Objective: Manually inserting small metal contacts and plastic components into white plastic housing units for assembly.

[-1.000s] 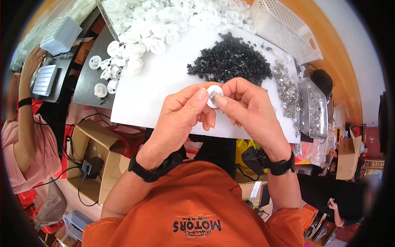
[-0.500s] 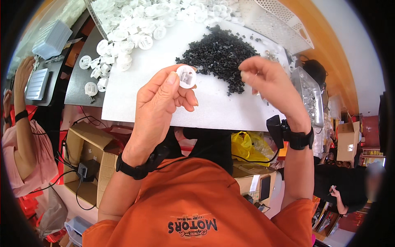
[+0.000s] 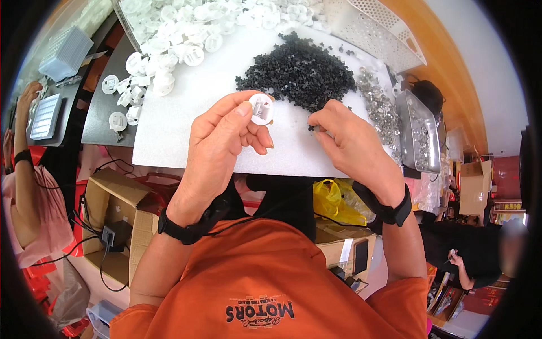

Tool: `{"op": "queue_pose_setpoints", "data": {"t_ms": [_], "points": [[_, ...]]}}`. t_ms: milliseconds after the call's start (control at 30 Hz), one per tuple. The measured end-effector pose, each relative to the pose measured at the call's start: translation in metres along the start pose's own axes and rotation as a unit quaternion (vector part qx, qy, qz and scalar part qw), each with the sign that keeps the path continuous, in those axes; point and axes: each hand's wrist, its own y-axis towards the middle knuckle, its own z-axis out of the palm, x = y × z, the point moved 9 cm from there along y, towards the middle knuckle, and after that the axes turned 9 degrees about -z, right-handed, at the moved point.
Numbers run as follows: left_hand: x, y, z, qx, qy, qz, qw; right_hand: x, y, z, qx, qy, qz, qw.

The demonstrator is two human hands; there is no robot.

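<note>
- White work sheet spreads across the table in front of you; its near edge runs just beyond your wrists.
- Heap of white round plastic parts covers the far left of the sheet, with a few strays spilling onto the grey surface at the left.
- White perforated tray lies tilted at the far right, beyond the piles.
- Pile of small black parts sits mid-sheet, just past your hands.
- Metal tray with small shiny metal pieces stands at the right edge; a loose strip of the same silver pieces lies between it and the black pile.
- Your left hand is raised over the sheet, thumb and fingertips pinched around one white round cap, open face turned toward you.
- Your right hand rests low on the sheet at the near edge of the black pile, fingertips closed together on a tiny black piece; it is too small to make out further.
- Both wrists carry black bands.
</note>
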Motion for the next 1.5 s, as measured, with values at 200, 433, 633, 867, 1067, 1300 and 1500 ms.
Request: {"op": "queue_pose_setpoints", "data": {"t_ms": [200,433,633,867,1067,1300,1500], "points": [[0.002,0.000,-0.002,-0.009,0.006,0.002,1.000,0.002,-0.006,0.001,-0.043,0.029,-0.023,0.998],[0.003,0.000,-0.004,-0.003,0.012,0.010,1.000,-0.008,-0.015,0.000,-0.068,0.069,0.043,0.994],[0.005,0.001,-0.005,0.030,-0.017,0.016,0.999,0.002,-0.015,0.004,-0.075,0.034,0.023,0.996],[0.004,0.000,-0.005,0.033,-0.021,0.020,0.999,0.003,-0.017,0.005,-0.070,0.062,0.030,0.995],[0.004,0.000,-0.004,0.021,-0.021,0.017,0.999,-0.003,-0.014,0.006,-0.068,0.090,0.042,0.993],[0.002,-0.003,-0.003,-0.001,0.010,0.013,1.000,-0.008,-0.015,0.009,-0.057,0.144,0.073,0.985],[0.001,-0.002,-0.003,0.002,0.011,0.015,1.000,-0.008,-0.016,0.007,-0.058,0.133,0.068,0.987]]}}
